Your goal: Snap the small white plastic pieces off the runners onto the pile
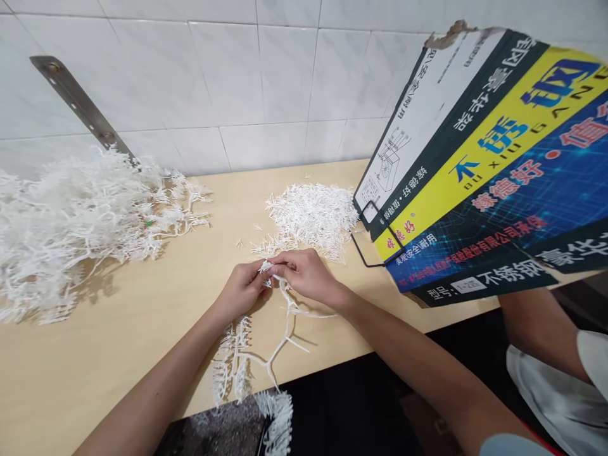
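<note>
Both hands meet at the middle of the table, pinching one end of a white branched plastic sprue (pixel 242 373). Small white prongs show between the fingertips of my left hand (pixel 244 286). My right hand (pixel 304 272) is closed on the sprue beside them, close to its bare stem. From there the stem runs down toward the table's front edge, where clusters with many small prongs hang on it, partly over the edge. Just beyond my hands lies a pile of loose white plastic pieces (pixel 313 215). The fingers hide the exact points of grip.
A large heap of white sprues (pixel 85 228) covers the left of the table (pixel 156 354). A printed cardboard box (pixel 494 171) leans at the right, with a black wire frame (pixel 365 250) at its corner. Another person's arm (pixel 544 326) is behind it. A metal bracket (pixel 80 104) is on the tiled wall.
</note>
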`<state>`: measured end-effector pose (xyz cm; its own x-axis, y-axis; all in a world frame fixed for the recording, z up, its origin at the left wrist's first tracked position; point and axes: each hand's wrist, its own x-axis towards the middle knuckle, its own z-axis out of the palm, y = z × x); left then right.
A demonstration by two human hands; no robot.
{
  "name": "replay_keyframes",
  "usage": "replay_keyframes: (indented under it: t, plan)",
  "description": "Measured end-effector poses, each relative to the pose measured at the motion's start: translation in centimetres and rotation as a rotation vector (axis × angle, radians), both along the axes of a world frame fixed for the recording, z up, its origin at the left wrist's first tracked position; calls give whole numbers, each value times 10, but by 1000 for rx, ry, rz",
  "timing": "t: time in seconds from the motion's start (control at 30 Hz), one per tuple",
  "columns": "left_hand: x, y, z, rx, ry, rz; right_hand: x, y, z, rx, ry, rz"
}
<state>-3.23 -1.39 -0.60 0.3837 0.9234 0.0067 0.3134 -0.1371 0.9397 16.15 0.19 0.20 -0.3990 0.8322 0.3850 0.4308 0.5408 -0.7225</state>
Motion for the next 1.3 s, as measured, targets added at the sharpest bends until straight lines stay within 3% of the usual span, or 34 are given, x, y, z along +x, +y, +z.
replay_keyframes:
  t: [0.3,0.4,0.77,0.93,1.07,1.3]
  plan:
    - [2,-2,5,68,133,14,1,-9,1,376,-260,-87]
    - [1,-1,3,83,137,6,0,-12,1,422,-262,-106]
    - [-5,-1,10,27,17,-83,-1,-7,8,-66,82,-55]
    - [-1,-1,4,-68,-46,16,3,0,7,0,68,-77]
    - [-1,1,-2,-126,-83,44,6,0,4,77,12,13]
    - [-1,1,4,-15,15,-23,2,-1,3,44,-1,40]
